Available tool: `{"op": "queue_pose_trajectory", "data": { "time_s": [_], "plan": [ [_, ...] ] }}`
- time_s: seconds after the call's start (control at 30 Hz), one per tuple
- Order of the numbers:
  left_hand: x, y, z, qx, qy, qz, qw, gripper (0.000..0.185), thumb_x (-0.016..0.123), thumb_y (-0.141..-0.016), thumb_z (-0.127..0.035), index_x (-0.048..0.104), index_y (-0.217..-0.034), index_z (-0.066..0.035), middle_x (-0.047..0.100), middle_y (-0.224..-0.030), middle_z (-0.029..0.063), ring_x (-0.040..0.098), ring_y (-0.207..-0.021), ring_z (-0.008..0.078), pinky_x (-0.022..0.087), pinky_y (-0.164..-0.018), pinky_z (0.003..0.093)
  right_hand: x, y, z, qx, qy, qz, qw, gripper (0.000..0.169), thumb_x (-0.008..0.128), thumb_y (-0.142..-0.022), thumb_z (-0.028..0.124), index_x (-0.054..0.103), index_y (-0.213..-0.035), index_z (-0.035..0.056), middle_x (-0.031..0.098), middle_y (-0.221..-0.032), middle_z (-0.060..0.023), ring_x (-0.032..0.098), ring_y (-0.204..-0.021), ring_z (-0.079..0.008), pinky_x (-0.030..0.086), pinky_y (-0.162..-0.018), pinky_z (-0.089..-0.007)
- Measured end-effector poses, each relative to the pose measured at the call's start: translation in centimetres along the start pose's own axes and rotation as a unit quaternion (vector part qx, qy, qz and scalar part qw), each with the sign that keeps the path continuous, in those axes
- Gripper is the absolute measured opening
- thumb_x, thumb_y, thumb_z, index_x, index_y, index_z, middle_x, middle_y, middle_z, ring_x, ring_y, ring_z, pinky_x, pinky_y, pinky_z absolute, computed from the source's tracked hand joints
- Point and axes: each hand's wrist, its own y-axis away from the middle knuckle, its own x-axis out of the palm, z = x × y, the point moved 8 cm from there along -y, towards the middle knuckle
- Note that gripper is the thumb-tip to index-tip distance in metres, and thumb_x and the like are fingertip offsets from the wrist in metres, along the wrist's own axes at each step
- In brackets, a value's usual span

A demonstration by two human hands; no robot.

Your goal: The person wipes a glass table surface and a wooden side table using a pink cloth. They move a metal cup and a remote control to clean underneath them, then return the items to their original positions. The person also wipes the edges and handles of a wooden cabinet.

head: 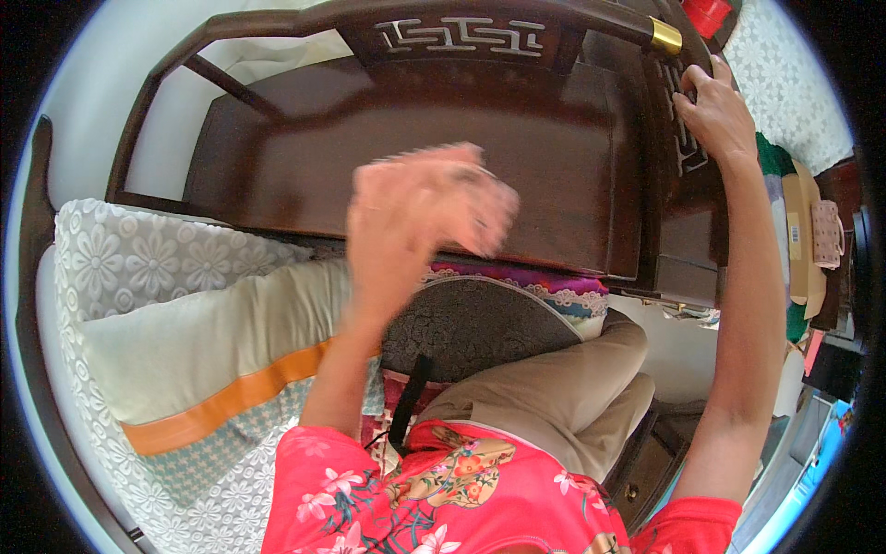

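Observation:
My left hand (408,215), blurred, is closed on a crumpled pink cloth (491,208) above the dark polished wooden seat (526,138) of a broad chair or bench. At the upper right, my right hand (720,104) lies over the dark wooden side rail (699,55) with bent fingers gripping it, beside an openwork fret panel (689,149). A brass band (666,36) wraps the curved top rail just left of that hand. A second fretwork panel (464,36) stands at the seat's far side.
A grey-and-orange cushion or blanket (214,360) lies at left over white flower-patterned fabric (152,263). A dark grey oval pad (477,325) lies beside my legs. At right are a cardboard box (803,235), a small pink case (826,234) and a red object (706,15).

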Motion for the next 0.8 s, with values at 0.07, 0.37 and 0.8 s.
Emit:
{"op": "queue_pose_trajectory", "data": {
  "time_s": [0.07,0.37,0.8],
  "plan": [
    [-1.5,-0.6,5.6,-0.062,-0.028,-0.009,0.998,0.051,0.06,-0.088,-0.027,0.052,-0.136,-0.012,0.042,-0.146,0.0135,0.036,-0.137,0.0333,0.027,-0.111,0.048,-0.1,0.1,0.1,0.005,0.01,0.014,1.0,0.033,0.06,-0.085,0.031,0.061,-0.112,0.0129,0.043,-0.143,-0.0184,0.059,-0.107,-0.0447,0.049,-0.092,-0.0495],
    [-0.2,-11.5,18.4,-0.071,-0.147,-0.083,0.983,0.051,0.052,-0.09,-0.038,0.046,-0.139,-0.024,0.052,-0.133,0.011,0.044,-0.127,0.0327,0.033,-0.105,0.0498,-0.1,-0.1,0.4,-0.028,0.023,-0.002,0.999,0.037,0.063,-0.083,0.029,0.058,-0.115,0.0112,0.041,-0.144,-0.0215,0.06,-0.103,-0.0463,0.05,-0.091,-0.0491],
    [2.0,-19.0,23.2,-0.078,-0.103,-0.109,0.986,0.032,0.059,-0.082,-0.033,0.064,-0.11,-0.018,0.054,-0.125,0.0081,0.046,-0.122,0.0271,0.037,-0.098,0.048,-0.6,0.2,1.0,-0.025,0.007,-0.013,1.0,0.031,0.062,-0.08,0.023,0.056,-0.107,0.0093,0.041,-0.142,-0.0234,0.061,-0.097,-0.0484,0.051,-0.085,-0.0526]
  ]
}}
